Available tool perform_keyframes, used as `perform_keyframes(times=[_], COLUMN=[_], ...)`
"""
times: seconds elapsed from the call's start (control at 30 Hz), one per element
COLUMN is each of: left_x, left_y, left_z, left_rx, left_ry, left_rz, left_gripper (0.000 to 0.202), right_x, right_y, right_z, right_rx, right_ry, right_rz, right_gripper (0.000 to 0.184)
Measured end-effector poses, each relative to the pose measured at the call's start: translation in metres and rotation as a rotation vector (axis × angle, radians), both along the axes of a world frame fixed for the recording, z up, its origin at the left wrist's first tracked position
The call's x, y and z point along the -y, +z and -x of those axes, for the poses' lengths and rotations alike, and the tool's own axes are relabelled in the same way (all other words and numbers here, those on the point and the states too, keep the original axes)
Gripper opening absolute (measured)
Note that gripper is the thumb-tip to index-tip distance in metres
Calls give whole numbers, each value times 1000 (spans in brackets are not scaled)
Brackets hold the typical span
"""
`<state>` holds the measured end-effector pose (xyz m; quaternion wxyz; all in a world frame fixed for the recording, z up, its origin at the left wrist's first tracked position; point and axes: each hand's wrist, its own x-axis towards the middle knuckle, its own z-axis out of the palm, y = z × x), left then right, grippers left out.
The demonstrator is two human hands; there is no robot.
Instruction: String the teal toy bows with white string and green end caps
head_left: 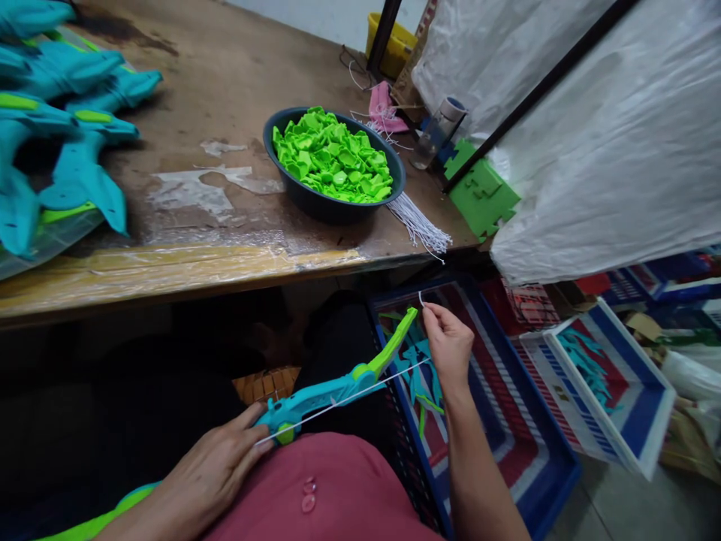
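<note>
A toy bow (321, 396) with a turquoise body and a lime-green limb lies across my lap. My left hand (217, 462) is wrapped round its turquoise body, near the left end. From there a white cord (338, 403) runs taut along the bow to my right hand (451, 338). That hand pinches the cord beside the tip of the green limb, and a short end sticks up above the fingers. Another lime-green piece (107, 518) shows beneath my left forearm; whether it belongs to this bow is hidden.
On the workbench (225, 98) stand a dark bowl (327, 213) of small green plastic parts and a bundle of white cords (420, 225). Turquoise toy parts (79, 161) are piled at the left. A blue crate (541, 451) and a white crate (636, 436) holding turquoise pieces are at right.
</note>
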<state>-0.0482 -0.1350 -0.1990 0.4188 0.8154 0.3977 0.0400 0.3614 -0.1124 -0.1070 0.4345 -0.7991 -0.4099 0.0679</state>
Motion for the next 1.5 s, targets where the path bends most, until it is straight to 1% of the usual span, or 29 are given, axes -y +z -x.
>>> perform_keyframes(times=[0.2, 0.33, 0.43, 0.57, 0.63, 0.8, 0.9, 1.17, 1.37, 1.5], left_x=[0, -3, -2, 3, 3, -2, -3, -2, -2, -2], left_y=[3, 8, 6, -5, -7, 1, 5, 2, 5, 6], left_z=[0, -4, -3, 1, 1, -4, -4, -4, -4, -6], left_rx=[-9, -19, -14, -37, -56, -31, -9, 19, 27, 14], left_ry=[21, 7, 2, -4, -19, -51, -36, -21, -33, -43], left_rz=[6, 12, -16, -84, -104, -114, -126, -146, -140, -123], left_gripper=[43, 42, 41, 40, 41, 38, 37, 35, 37, 37], right_x=[-1, -1, -1, -2, -2, -2, -1, -1, -6, -9], right_y=[-8, -16, -22, -28, -30, -32, -34, -39, -45, -46], right_z=[-4, -5, -5, -6, -6, -7, -8, -9, -7, -4], right_rx=[206, 300, 339, 358, 355, 324, 304, 276, 347, 422], right_ry=[71, 76, 60, 38, 39, 37, 23, 11, 19, 25], right_rz=[91, 102, 99, 90, 89, 101, 109, 117, 120, 155], right_gripper=[18, 19, 21, 24, 26, 27, 28, 29, 31, 34])
